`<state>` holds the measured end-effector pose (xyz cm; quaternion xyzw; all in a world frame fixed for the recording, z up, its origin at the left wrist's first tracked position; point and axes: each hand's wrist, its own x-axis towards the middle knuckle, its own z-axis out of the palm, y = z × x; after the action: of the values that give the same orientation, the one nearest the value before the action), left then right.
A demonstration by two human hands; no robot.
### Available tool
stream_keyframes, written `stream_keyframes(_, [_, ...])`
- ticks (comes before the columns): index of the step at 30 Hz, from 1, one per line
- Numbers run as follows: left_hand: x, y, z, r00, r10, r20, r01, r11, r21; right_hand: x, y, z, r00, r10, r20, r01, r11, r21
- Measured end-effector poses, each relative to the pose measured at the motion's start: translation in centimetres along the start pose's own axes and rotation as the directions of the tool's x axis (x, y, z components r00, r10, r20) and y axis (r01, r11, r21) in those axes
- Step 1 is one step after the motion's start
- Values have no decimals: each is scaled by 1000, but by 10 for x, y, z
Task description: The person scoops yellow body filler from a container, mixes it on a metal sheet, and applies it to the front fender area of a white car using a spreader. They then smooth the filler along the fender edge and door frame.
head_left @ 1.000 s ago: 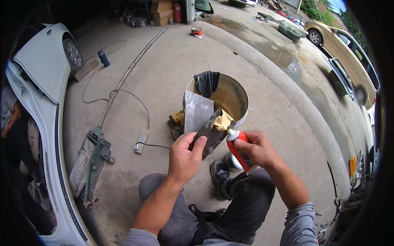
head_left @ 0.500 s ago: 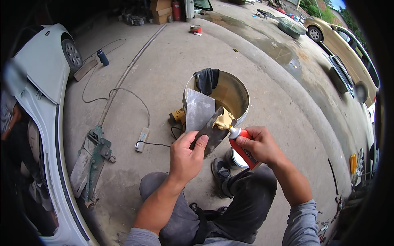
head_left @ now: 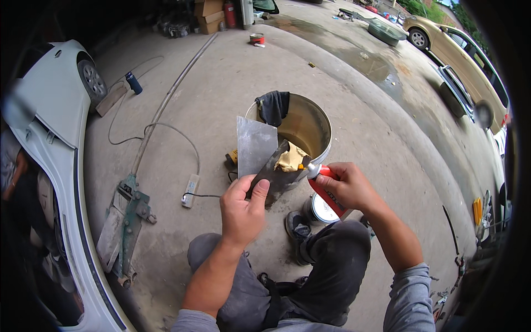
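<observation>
My left hand (head_left: 242,213) is closed on a dark scraper plate (head_left: 265,177) carrying a lump of cream putty (head_left: 289,160). A lighter grey metal plate (head_left: 255,141) rises from behind those fingers. My right hand (head_left: 345,188) grips a red tube (head_left: 326,196), its silver nozzle (head_left: 313,170) against the dark plate's right side, with orange-yellow paste at the tip. Behind them stands a bucket (head_left: 315,113) with a dark cloth (head_left: 272,107) over its rim. A yellow power tool (head_left: 232,159) is partly hidden beside it; a round can (head_left: 323,213) sits below the tube.
A white car (head_left: 58,88), with a person (head_left: 16,177) inside it, fills the left. A long-handled jack (head_left: 127,205), power strip (head_left: 191,193), cables and blue bottle (head_left: 133,82) lie or stand on the concrete floor (head_left: 387,166). A tan car (head_left: 453,55) is outside right.
Both hands have shifted slightly left with the plates and tube; the grey plate moved furthest left. Orange-yellow paste shows more clearly at the nozzle against the putty.
</observation>
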<state>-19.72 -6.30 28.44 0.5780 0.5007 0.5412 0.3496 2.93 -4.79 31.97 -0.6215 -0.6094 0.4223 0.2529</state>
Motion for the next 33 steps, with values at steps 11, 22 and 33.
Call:
stream_keyframes(11, [-14, 0, -54, 930, -352, 103, 345, 743, -574, 79, 255, 36, 916, 401, -4, -401, 916, -1])
stream_keyframes(22, [-139, 25, -134, 882, -335, -332, 110, 831, -544, 140, 354, 62, 990, 4, 140, 92, 736, -670])
stream_keyframes(33, [-242, 65, -122, 913, -242, -328, 16, 825, -564, -61, -48, 194, 497, -629, 598, -168, 607, 777])
